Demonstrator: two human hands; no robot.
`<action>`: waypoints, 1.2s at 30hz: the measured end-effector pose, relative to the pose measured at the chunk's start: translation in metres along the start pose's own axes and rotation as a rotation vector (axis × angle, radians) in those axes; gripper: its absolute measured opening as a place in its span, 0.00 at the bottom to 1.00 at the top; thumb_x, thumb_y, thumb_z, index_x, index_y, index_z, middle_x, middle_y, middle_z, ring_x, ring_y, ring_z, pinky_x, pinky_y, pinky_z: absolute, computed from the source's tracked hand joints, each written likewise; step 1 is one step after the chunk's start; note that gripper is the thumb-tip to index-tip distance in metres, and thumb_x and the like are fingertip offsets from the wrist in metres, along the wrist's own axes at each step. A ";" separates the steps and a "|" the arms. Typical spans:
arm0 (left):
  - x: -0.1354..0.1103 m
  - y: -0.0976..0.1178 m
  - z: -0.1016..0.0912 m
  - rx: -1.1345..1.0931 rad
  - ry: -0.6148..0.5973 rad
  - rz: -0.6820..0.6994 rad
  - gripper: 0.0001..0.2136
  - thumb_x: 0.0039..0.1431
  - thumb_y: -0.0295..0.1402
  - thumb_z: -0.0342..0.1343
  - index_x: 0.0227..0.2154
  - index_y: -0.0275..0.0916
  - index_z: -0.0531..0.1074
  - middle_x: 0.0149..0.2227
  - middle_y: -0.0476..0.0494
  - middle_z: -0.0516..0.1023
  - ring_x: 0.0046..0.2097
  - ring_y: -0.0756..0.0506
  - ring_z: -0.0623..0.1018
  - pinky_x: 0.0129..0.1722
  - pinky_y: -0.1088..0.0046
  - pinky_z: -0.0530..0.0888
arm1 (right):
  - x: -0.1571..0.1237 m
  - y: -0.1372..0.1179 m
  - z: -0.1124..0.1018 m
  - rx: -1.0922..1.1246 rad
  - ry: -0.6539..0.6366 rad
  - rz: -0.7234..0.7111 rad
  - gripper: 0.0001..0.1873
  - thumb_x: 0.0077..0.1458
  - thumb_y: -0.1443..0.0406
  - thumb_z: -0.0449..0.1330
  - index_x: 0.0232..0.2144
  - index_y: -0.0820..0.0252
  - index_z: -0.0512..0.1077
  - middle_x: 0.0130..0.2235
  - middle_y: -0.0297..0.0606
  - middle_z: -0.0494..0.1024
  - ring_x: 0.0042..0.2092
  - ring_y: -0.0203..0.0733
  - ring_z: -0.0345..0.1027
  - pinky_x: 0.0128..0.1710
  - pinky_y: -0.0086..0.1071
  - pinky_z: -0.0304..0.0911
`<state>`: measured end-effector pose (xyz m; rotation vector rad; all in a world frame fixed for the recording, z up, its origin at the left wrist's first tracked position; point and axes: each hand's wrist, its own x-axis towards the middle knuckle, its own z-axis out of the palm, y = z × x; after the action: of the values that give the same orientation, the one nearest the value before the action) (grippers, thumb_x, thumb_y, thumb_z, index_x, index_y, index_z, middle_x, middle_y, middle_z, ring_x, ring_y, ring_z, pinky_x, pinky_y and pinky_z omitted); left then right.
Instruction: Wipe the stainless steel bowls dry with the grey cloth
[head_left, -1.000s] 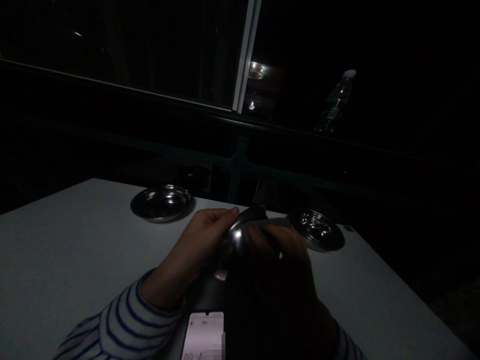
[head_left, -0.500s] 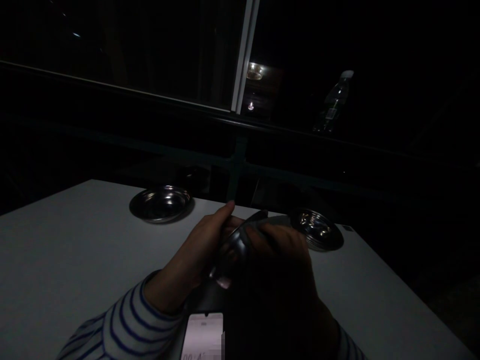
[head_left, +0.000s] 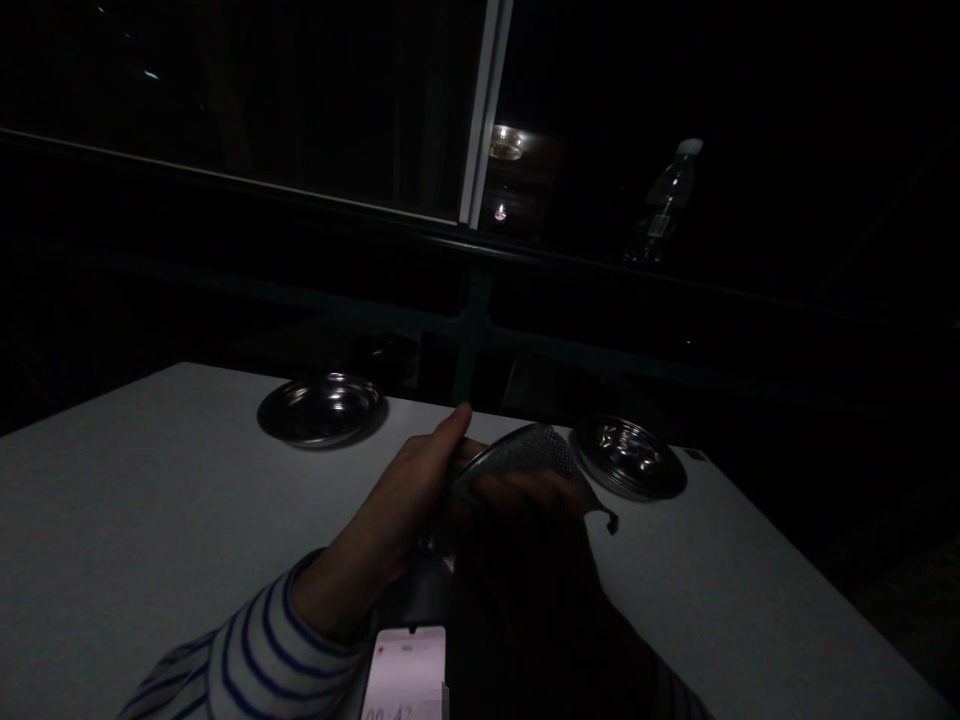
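Note:
My left hand (head_left: pixel 409 495) grips a shiny metal dish (head_left: pixel 437 546) from its left side, thumb pointing up along the rim. Much of the dish is hidden behind my hands and in deep shadow. A grey, textured cloth (head_left: pixel 529 450) lies over the inside of the dish, and one corner hangs out to the right. The fingers of my right hand (head_left: pixel 532 535) press on this cloth; the hand is dark and slightly blurred.
On the white table (head_left: pixel 150 520), one metal dish (head_left: pixel 322 410) stands at the back left and stacked metal dishes (head_left: pixel 628 458) at the back right. A lit phone (head_left: pixel 405 665) is below my hands. Beyond the table are a plastic bottle (head_left: pixel 664 205) and a window frame (head_left: pixel 484 110).
My right hand has shifted slightly left and down across the dish. More of the cloth now shows, with its corner swung out to the right. The left hand stays nearly still.

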<state>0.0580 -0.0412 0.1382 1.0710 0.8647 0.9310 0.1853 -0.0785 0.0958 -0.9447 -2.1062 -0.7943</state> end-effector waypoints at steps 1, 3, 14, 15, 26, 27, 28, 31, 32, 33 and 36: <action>0.000 0.000 0.001 0.013 0.031 -0.002 0.23 0.49 0.51 0.47 0.13 0.35 0.67 0.13 0.50 0.66 0.17 0.53 0.63 0.17 0.77 0.57 | 0.000 0.006 -0.002 -0.003 0.007 0.024 0.13 0.52 0.63 0.53 0.40 0.58 0.68 0.38 0.38 0.71 0.40 0.42 0.59 0.41 0.40 0.52; 0.000 0.000 0.003 0.038 0.105 0.001 0.24 0.48 0.52 0.48 0.12 0.35 0.68 0.12 0.50 0.64 0.16 0.53 0.62 0.16 0.77 0.57 | 0.002 0.019 -0.007 0.013 -0.003 0.121 0.15 0.52 0.61 0.52 0.42 0.59 0.68 0.40 0.40 0.70 0.41 0.44 0.59 0.39 0.40 0.55; -0.005 0.004 0.008 0.082 0.212 0.028 0.22 0.46 0.49 0.52 0.09 0.35 0.64 0.10 0.51 0.63 0.14 0.54 0.61 0.15 0.79 0.56 | 0.003 0.016 -0.010 0.011 0.001 0.141 0.15 0.53 0.63 0.51 0.42 0.62 0.68 0.39 0.41 0.71 0.41 0.45 0.59 0.38 0.39 0.58; -0.005 0.004 0.007 0.076 0.200 0.034 0.22 0.47 0.49 0.52 0.09 0.35 0.63 0.10 0.51 0.62 0.14 0.55 0.61 0.15 0.79 0.56 | 0.003 0.010 -0.008 0.016 0.015 0.100 0.15 0.52 0.63 0.52 0.42 0.61 0.68 0.39 0.40 0.71 0.41 0.45 0.59 0.39 0.40 0.57; -0.002 0.001 0.001 0.054 0.177 0.097 0.21 0.47 0.46 0.53 0.09 0.36 0.61 0.08 0.54 0.61 0.12 0.56 0.60 0.12 0.81 0.53 | 0.001 0.045 -0.011 0.067 0.067 0.393 0.13 0.55 0.68 0.48 0.40 0.64 0.69 0.39 0.42 0.70 0.39 0.40 0.62 0.38 0.35 0.60; -0.002 0.001 0.001 0.049 0.178 0.100 0.21 0.47 0.45 0.54 0.10 0.36 0.61 0.08 0.54 0.61 0.12 0.56 0.61 0.12 0.81 0.54 | 0.001 0.044 -0.011 0.055 0.073 0.401 0.13 0.55 0.68 0.48 0.40 0.64 0.69 0.38 0.42 0.70 0.39 0.40 0.62 0.38 0.35 0.60; -0.001 0.001 0.001 0.043 0.181 0.104 0.20 0.47 0.45 0.55 0.10 0.36 0.62 0.09 0.54 0.62 0.12 0.56 0.61 0.12 0.82 0.55 | 0.001 0.042 -0.010 0.039 0.078 0.379 0.13 0.55 0.68 0.48 0.40 0.64 0.69 0.38 0.42 0.70 0.39 0.41 0.61 0.38 0.35 0.60; 0.000 0.000 0.002 0.047 0.183 0.112 0.21 0.47 0.45 0.55 0.09 0.35 0.61 0.08 0.55 0.62 0.12 0.56 0.61 0.12 0.82 0.54 | 0.001 0.023 -0.007 0.010 0.074 0.216 0.13 0.53 0.64 0.51 0.40 0.62 0.69 0.39 0.41 0.70 0.40 0.43 0.60 0.38 0.37 0.58; 0.000 0.000 0.002 0.057 0.176 0.112 0.21 0.47 0.45 0.54 0.09 0.35 0.61 0.08 0.55 0.61 0.11 0.56 0.60 0.12 0.82 0.53 | 0.001 0.015 -0.005 0.007 0.069 0.150 0.13 0.53 0.64 0.51 0.40 0.61 0.69 0.39 0.40 0.70 0.40 0.43 0.59 0.38 0.38 0.57; 0.000 -0.001 0.002 0.067 0.168 0.112 0.22 0.47 0.45 0.54 0.08 0.35 0.60 0.08 0.55 0.61 0.11 0.57 0.60 0.11 0.82 0.52 | 0.001 0.008 -0.004 0.007 0.067 0.099 0.14 0.52 0.64 0.52 0.40 0.61 0.69 0.39 0.39 0.70 0.40 0.43 0.59 0.39 0.38 0.56; 0.001 -0.001 0.002 0.083 0.161 0.120 0.22 0.48 0.44 0.54 0.08 0.36 0.60 0.07 0.55 0.60 0.11 0.57 0.59 0.11 0.82 0.51 | 0.000 -0.001 -0.002 0.019 0.084 0.060 0.14 0.52 0.66 0.50 0.41 0.60 0.68 0.39 0.37 0.70 0.42 0.43 0.59 0.41 0.40 0.54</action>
<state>0.0602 -0.0410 0.1371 1.1410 0.9868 1.1012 0.1850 -0.0807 0.0967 -0.9439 -2.0001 -0.7692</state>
